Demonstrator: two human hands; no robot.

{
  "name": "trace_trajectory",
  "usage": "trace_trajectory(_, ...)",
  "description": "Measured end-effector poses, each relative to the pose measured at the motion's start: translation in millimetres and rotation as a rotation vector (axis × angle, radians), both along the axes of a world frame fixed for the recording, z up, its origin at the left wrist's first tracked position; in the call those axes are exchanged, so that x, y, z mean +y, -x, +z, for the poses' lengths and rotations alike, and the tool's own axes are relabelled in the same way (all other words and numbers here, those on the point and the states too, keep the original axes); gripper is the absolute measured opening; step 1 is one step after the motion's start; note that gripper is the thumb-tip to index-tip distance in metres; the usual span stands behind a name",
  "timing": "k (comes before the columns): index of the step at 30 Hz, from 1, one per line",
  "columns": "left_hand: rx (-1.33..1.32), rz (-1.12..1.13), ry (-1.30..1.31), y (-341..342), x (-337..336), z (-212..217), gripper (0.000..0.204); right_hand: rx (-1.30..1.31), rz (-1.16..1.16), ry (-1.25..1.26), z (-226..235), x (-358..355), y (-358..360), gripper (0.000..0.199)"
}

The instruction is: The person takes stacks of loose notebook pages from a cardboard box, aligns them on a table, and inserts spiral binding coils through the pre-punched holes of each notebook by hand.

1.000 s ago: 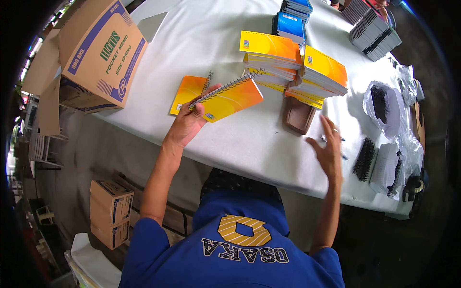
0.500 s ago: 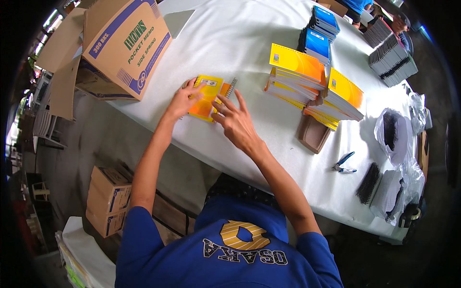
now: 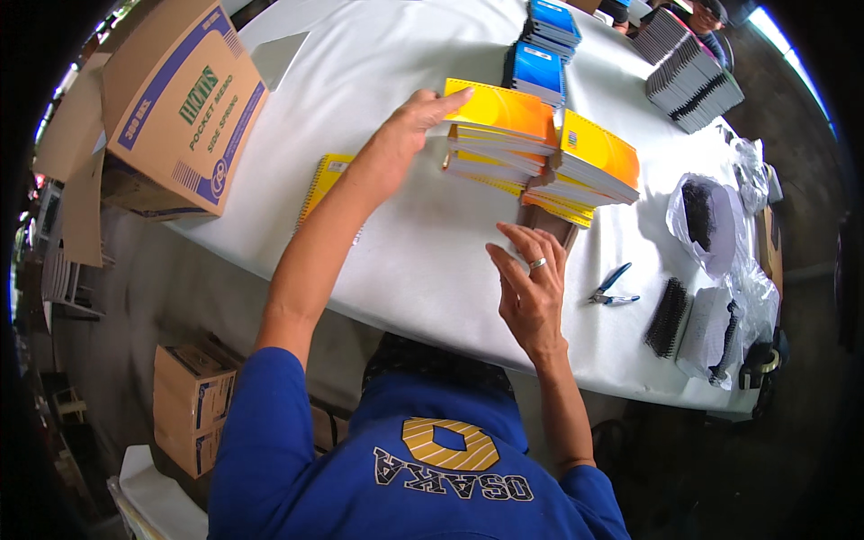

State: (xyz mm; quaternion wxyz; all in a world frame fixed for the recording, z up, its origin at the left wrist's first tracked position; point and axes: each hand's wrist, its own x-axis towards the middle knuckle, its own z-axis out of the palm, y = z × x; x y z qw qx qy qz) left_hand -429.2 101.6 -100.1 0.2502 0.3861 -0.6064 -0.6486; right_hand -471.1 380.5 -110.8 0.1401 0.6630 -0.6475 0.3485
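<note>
My left hand (image 3: pixel 421 121) is at the left end of a stack of yellow-and-orange notebooks (image 3: pixel 499 110). Its thumb lies over the top cover's corner, and the fingers close on that edge, partly hidden. My right hand (image 3: pixel 533 292), with a ring on one finger, hovers over the white cloth with fingers bent and apart, holding nothing. Just beyond it a brown block (image 3: pixel 560 230) sits under the second yellow notebook stack (image 3: pixel 598 162). One or more spiral-bound yellow notebooks (image 3: pixel 319 184) lie at the table's near edge, partly covered by my left forearm.
A large open cardboard box (image 3: pixel 184 117) stands at the left. Blue notebook stacks (image 3: pixel 538 72) are at the back, grey-edged stacks (image 3: pixel 693 85) at far right. Blue-handled pliers (image 3: pixel 615 286), black spiral wires (image 3: pixel 668 317) and plastic bags (image 3: pixel 715 225) lie right. Another person (image 3: pixel 706 18) is behind.
My left hand has left the spiral-bound notebook and reached right to the yellow stack. My right hand has drawn back to the right, off the notebooks. The view has shifted rightward.
</note>
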Motion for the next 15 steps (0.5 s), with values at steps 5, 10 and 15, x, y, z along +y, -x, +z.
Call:
trace_trajectory(5, 0.195, -0.2, 0.068, -26, -40, -10, 0.052, -0.276, -0.028, -0.02, -4, 10, 7, 0.037)
trace_trajectory(10, 0.417, -0.386, 0.153, -56, 31, 23, 0.047, -0.673, -0.194, 0.255, 25, 5, 33, 0.05)
trace_trajectory(15, 0.376, -0.618, 0.041, -96, 111, -19, 0.057, -1.336, 0.015, 0.014, 5, 30, 29, 0.014)
